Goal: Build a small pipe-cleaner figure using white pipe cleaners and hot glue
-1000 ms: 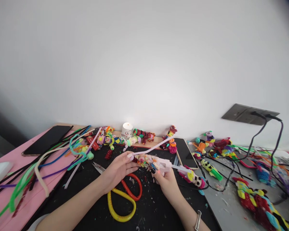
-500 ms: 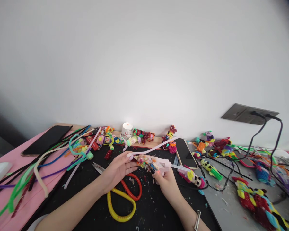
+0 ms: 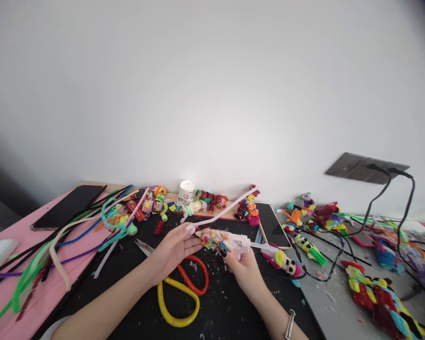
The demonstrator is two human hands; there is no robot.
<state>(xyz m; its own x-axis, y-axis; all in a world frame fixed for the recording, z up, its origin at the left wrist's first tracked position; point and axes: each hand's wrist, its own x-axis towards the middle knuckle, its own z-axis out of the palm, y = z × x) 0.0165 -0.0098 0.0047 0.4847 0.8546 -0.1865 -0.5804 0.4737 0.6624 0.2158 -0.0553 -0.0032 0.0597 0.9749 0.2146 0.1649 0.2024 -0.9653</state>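
My left hand pinches one end of a long white pipe cleaner, which slants up to the right over the black mat. My right hand is wrapped round a pale pink glue gun whose front end is crusted with coloured fluff. The gun's tip sits right at the fingertips of my left hand, against the pipe cleaner's end. Red-and-yellow handled scissors lie on the mat just below both hands.
Loose pipe cleaners spread over the pink surface at left, beside a dark phone. Small fuzzy figures and a white cup line the wall. Another phone lies right of the gun. Cables and more figures crowd the grey right side.
The free end of the white pipe cleaner has swung upward a little. Both hands and the glue gun stay almost where they were.
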